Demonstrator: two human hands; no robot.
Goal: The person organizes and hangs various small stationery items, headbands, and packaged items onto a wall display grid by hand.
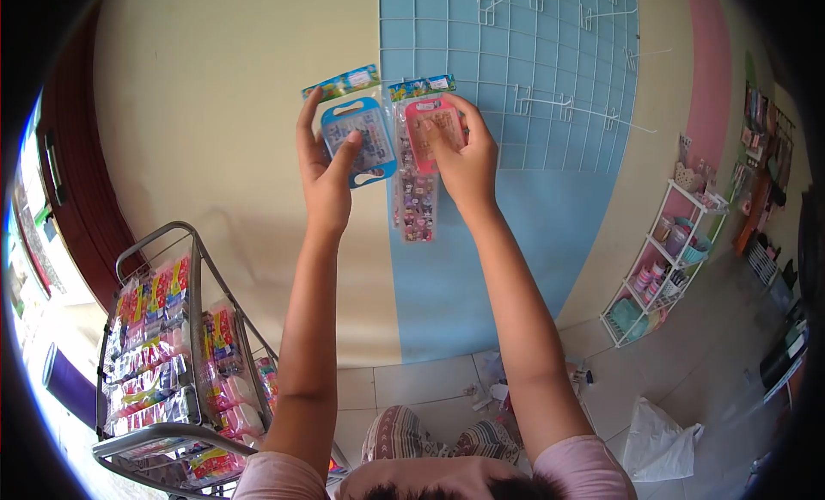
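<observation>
Both arms reach up in front of the wall. My left hand (331, 169) is closed around a clear packet with a colourful header card, and inside it is a blue-framed flat toy (375, 147) with a cut-out handle at each end. Beside it, my right hand (464, 152) grips a similar packet with a pink-framed flat toy (425, 160), its thumb across the front. Below the pink one hang long clear strips with small cartoon pictures (418, 212); how they are held is hidden. The two packets are side by side, close together.
A white wire grid (559, 79) with hooks is on the blue wall ahead. At left stands a metal rack (198, 328) full of bagged goods. A white shelf (657, 259) stands right, with a white plastic bag (660, 444) on the tiled floor.
</observation>
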